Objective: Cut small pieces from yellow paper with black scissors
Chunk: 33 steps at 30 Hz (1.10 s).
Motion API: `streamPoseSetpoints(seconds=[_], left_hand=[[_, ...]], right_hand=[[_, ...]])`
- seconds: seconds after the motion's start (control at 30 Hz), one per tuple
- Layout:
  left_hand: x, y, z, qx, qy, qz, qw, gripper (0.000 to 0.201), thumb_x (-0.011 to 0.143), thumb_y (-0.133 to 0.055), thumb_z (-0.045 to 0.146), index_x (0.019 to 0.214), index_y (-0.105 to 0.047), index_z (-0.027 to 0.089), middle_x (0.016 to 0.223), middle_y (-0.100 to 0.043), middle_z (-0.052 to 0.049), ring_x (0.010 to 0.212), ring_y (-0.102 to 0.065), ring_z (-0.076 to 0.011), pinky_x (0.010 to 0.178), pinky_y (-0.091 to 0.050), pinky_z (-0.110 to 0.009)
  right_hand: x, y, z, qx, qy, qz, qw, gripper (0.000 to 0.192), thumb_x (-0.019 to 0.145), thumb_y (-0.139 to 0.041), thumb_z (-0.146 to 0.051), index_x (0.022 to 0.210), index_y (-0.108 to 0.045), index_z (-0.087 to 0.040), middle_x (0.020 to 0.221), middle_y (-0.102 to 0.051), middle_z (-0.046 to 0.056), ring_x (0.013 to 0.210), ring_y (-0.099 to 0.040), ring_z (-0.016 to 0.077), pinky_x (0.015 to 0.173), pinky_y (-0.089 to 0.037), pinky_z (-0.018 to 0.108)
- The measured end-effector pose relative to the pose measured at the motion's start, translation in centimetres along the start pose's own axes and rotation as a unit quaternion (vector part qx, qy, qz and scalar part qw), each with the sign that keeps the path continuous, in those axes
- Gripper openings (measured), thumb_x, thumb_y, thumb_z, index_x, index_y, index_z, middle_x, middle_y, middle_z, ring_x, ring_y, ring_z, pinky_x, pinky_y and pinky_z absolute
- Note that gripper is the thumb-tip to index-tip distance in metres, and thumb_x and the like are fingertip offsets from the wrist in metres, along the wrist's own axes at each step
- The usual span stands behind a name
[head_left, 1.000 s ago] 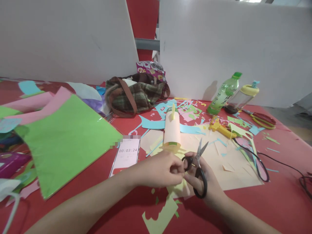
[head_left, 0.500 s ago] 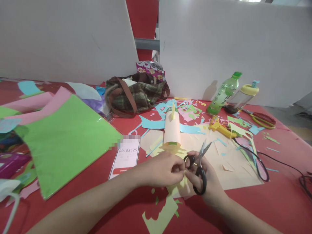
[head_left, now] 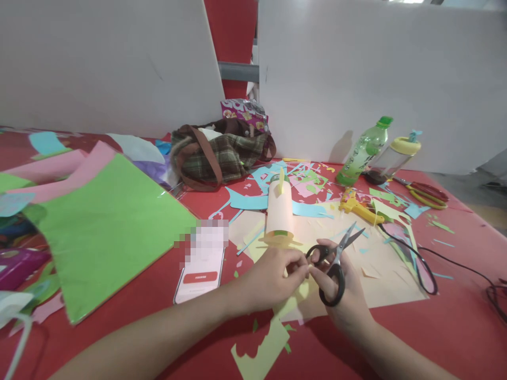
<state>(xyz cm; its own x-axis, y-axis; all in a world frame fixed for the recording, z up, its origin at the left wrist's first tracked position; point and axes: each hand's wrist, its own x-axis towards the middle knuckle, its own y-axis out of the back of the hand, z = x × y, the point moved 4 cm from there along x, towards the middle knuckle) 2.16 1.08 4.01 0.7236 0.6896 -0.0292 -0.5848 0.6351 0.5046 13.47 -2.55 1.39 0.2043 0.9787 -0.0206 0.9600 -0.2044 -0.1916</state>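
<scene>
The left hand (head_left: 273, 277) has its fingertips pinched narrow on a small yellow paper piece (head_left: 301, 289), thumb and forefinger meeting just at the handles of the scissors. The right hand (head_left: 340, 295) has its fingers threaded through the loops of black-handled scissors (head_left: 336, 258), whose blades stand slightly parted and point up and to the right, away from the body. Both hands touch at the fingertips over the near edge of a large cream paper sheet (head_left: 380, 279); the two bare forearms run in from the lower edge of the view, the left from the lower left, the right from the lower right.

Just beyond the hands stands a cream paper tube (head_left: 279, 211) with a yellow strip sticking out of its top. A plaid bag (head_left: 222, 150) sits farther back with a purple snack packet (head_left: 244, 112) showing from its open top. To the right a green bottle (head_left: 363, 150) leans beside a yellow-lidded bottle (head_left: 392, 157); what they hold cannot be told.

A phone (head_left: 200, 264) lies left of the hands, next to a green paper sheet (head_left: 103, 227) over pink sheets. A yellow glue gun (head_left: 358, 208) with a black cord, red-and-yellow scissors (head_left: 425, 192) and many paper scraps lie on the red table (head_left: 455, 316). White boards (head_left: 356, 74) stand behind.
</scene>
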Motion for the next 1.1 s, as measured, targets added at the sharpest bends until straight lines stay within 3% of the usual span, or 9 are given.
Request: streamPoseSetpoints(seconds=[0.1,0.27,0.4,0.5,0.8,1.1], left_hand=[[0.1,0.4,0.1,-0.007,0.002,0.009,1.000,0.019,0.079,-0.037,0.021,0.066,-0.050,0.015,0.060,-0.050,0.002,0.056,-0.043,-0.0088,0.051,-0.032,-0.020],[0.1,2.3,0.7,-0.049,0.001,0.057,0.997,0.022,0.079,-0.035,0.019,0.061,-0.047,0.015,0.062,-0.052,0.002,0.062,-0.048,-0.0096,0.058,-0.037,-0.020],[-0.2,3.7,1.2,-0.059,0.006,0.108,0.992,0.019,0.079,-0.037,0.021,0.064,-0.048,0.016,0.062,-0.052,0.003,0.061,-0.048,-0.0089,0.058,-0.037,-0.019],[-0.4,3.9,1.4,-0.064,0.007,0.113,0.991,0.018,0.078,-0.037,0.020,0.066,-0.050,0.016,0.065,-0.054,0.003,0.062,-0.049,-0.0088,0.059,-0.038,-0.019],[-0.3,3.2,1.0,-0.062,0.016,0.092,0.994,0.019,0.078,-0.035,0.020,0.062,-0.045,0.016,0.060,-0.049,0.003,0.059,-0.047,-0.0087,0.058,-0.038,-0.019],[-0.5,2.9,1.1,-0.083,0.023,0.098,0.991,0.018,0.078,-0.035,0.019,0.061,-0.042,0.017,0.058,-0.049,0.003,0.058,-0.049,-0.0094,0.058,-0.039,-0.020]], right_hand=[[-0.2,-0.1,0.3,-0.010,-0.020,-0.018,1.000,0.032,0.068,-0.062,-0.023,0.096,-0.046,-0.025,0.075,-0.047,-0.002,0.060,-0.047,0.0116,0.056,-0.039,0.023],[-0.9,-0.6,1.0,-0.035,-0.062,-0.112,0.991,0.036,0.073,-0.056,-0.033,0.106,-0.045,-0.026,0.082,-0.050,0.001,0.070,-0.051,0.0158,0.065,-0.042,0.028],[-1.4,-1.3,0.8,-0.031,-0.059,-0.186,0.980,0.044,0.072,-0.054,-0.041,0.113,-0.042,-0.029,0.084,-0.048,0.003,0.075,-0.050,0.0185,0.063,-0.044,0.031],[-1.5,-1.8,0.2,-0.041,-0.058,-0.215,0.974,0.047,0.072,-0.052,-0.045,0.114,-0.041,-0.028,0.081,-0.049,0.003,0.077,-0.049,0.0202,0.063,-0.044,0.032],[-1.6,-1.6,-0.2,-0.092,-0.034,-0.229,0.968,0.038,0.078,-0.046,-0.039,0.113,-0.043,-0.025,0.080,-0.049,0.003,0.076,-0.047,0.0192,0.074,-0.038,0.033],[-1.5,-1.8,-0.3,-0.081,-0.049,-0.223,0.970,0.039,0.075,-0.046,-0.046,0.107,-0.046,-0.023,0.072,-0.045,0.001,0.069,-0.045,0.0187,0.068,-0.040,0.032]])
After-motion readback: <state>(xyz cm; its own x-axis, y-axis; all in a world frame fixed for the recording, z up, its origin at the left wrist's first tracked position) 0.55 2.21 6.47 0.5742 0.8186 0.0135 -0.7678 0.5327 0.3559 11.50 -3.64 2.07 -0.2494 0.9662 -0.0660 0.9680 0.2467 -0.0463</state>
